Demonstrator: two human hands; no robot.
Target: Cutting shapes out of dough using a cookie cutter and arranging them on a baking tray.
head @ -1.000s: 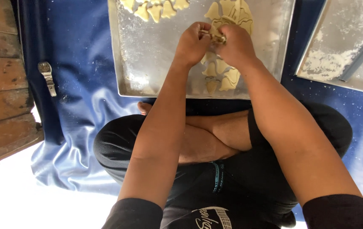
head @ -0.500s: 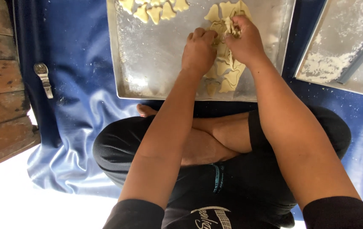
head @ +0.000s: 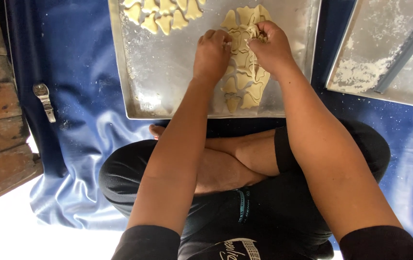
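Head view: hands (head: pixel 242 48) work dough cut-outs (head: pixel 242 79) mid-tray (head: pixel 168 86).

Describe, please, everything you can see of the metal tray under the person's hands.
The metal tray is a shallow, dull silver rectangle with a raised rim, dusted with flour. It lies flat on the blue cloth, before the crossed legs. Pale cut dough shapes sit at its far left; more lie under the left hand and right hand.
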